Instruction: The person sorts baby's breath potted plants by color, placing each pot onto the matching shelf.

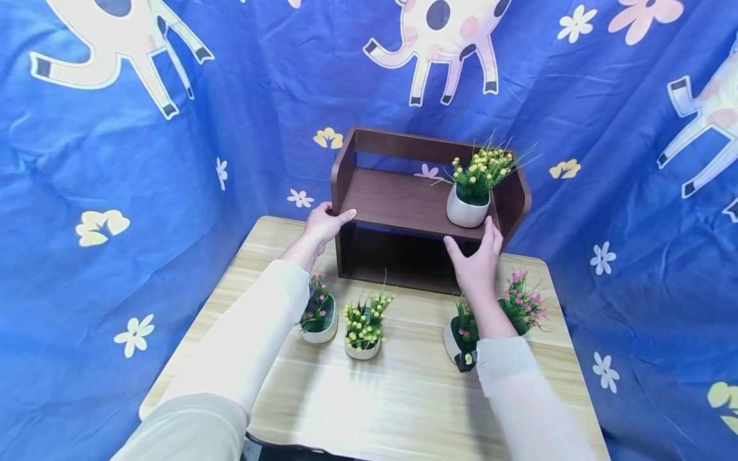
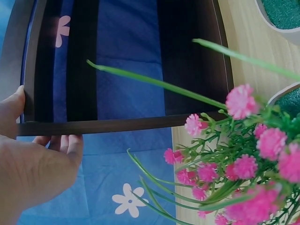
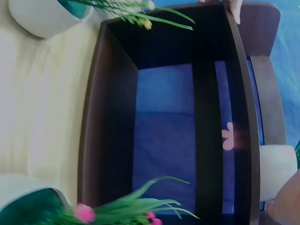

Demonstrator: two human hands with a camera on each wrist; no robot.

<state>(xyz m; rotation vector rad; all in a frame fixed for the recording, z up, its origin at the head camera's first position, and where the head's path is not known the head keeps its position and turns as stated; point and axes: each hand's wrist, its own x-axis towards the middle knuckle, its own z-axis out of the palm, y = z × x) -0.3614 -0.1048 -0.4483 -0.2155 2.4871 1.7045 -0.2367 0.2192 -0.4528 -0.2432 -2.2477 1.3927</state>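
- The potted yellow-flowered plant (image 1: 469, 208) is seen at the right end of the upper board of the dark brown shelf (image 1: 398, 195), right of centre in the head view; the step in hand is judged to be its settling there.
- The shelf's left side is gripped by the left hand (image 1: 324, 225), with the thumb laid inward by the board's front edge and the fingers on the outer face of the side panel. This hold is best kept firm, so that the frame is not skewed.
- The right hand (image 1: 480, 266) is held with thumb and fingers spread, just below and in front of the pot; nothing is seen grasped. Whether the pot is touched by the fingertips cannot be told.
- If the pot is to be adjusted, it is best pushed low on its white wall, since the thin leaves could be bent by a higher touch.
- The base should be kept well back from the front edge, as it appears to be placed near it.
- The right forearm should be lifted clear before being drawn back: the pink-flowered plant (image 1: 523, 306) lies partly hidden behind it, lower right.
- Likewise, the left sleeve should be guarded against the pink-flowered pot (image 1: 324, 331) at lower centre-left, which is partly covered by it.
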